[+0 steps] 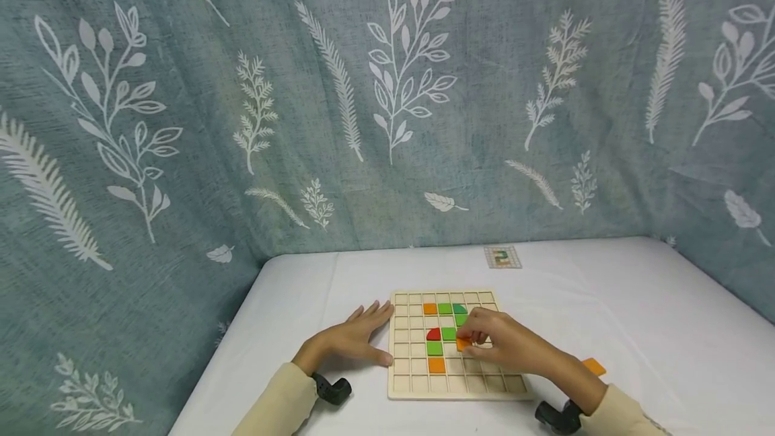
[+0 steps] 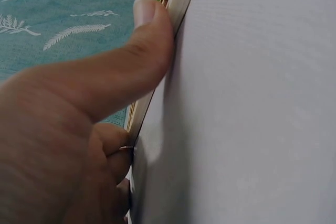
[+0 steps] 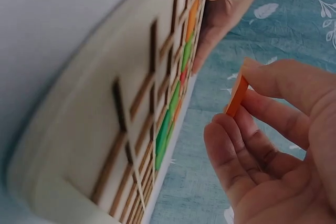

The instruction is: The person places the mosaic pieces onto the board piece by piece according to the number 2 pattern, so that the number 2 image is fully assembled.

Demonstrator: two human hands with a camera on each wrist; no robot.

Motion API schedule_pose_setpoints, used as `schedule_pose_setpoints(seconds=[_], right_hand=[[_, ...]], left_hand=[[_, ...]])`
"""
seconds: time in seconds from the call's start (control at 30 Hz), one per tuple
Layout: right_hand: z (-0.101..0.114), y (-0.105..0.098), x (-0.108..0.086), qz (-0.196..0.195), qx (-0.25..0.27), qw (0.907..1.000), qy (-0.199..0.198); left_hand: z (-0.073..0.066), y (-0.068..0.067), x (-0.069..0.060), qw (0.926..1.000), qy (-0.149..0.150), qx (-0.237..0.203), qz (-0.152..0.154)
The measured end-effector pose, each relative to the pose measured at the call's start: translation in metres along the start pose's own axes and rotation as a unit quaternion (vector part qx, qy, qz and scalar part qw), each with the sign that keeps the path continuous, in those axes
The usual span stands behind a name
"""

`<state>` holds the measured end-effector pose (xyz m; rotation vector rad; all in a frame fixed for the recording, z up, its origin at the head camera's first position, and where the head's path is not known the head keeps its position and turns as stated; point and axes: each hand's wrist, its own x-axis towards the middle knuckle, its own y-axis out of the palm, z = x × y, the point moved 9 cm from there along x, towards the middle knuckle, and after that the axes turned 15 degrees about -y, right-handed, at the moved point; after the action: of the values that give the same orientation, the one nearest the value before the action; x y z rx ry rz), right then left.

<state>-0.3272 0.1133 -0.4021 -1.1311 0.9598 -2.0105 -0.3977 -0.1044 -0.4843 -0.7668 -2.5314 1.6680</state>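
A pale wooden grid board (image 1: 460,388) lies on the white table with orange, green and red tiles set in several cells. Between thumb and fingers my right hand (image 1: 493,338) pinches an orange square tile (image 3: 238,95) over the middle of the board. In the right wrist view that tile is held apart from the board's surface. My left hand (image 1: 357,336) rests at the board's left edge, fingers spread and thumb touching its side. Near the tile are a green square (image 1: 449,334), a red quarter-round tile (image 1: 433,334) and a dark green rounded tile (image 1: 459,309).
A small pattern card (image 1: 502,258) lies beyond the board toward the back. Another orange tile (image 1: 594,367) is on the table beside my right forearm. Behind the table hangs a leaf-patterned blue-green curtain (image 1: 339,187).
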Motion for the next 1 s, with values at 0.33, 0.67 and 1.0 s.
schedule_pose_setpoints(seconds=[0.33,0.67,1.0], right_hand=[[-0.002,0.017,0.002,0.016,0.021,0.9996,0.008],[-0.002,0.025,0.003,0.013,0.013,0.9998,0.009],[-0.007,0.035,0.000,0.023,0.024,0.9985,0.043]], left_hand=[[-0.001,0.000,0.001,0.9999,0.001,0.012,-0.006],[0.001,0.001,0.001,0.9998,-0.009,0.017,-0.009],[0.001,0.002,0.002,0.9998,-0.008,0.017,-0.005]])
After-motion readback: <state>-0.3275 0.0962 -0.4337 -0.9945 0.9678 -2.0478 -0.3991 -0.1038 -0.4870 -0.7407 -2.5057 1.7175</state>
